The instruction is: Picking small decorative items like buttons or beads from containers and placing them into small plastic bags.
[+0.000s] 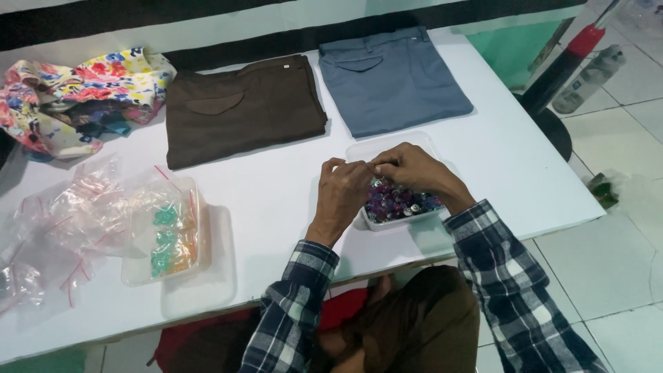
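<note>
Pinching with the fingertips, both hands meet just above a clear plastic tub [429, 141] of small shiny beads [397, 202], purple, blue and silver. The left hand [343, 190] has its grip curled nearly closed, and the right hand [414, 169] closes its grip against it from the other side; something tiny seems to be held between them, but it is too small to say what it is. The tub stands on the white counter [276, 186], directly under the hands and close to the near edge.

For such fine work it seems best that the hands remain low over the tub, so a dropped bead falls back inside and does not roll off the counter. A light pinch is probably enough.

Further left stands a second clear tub [195, 266] with green and orange pieces in it, and a heap of small zip bags [69, 214] lies against it. Behind, along the far side, lie folded brown trousers [242, 110], folded grey-blue trousers [394, 79] and a crumpled flowered cloth [76, 93].
</note>
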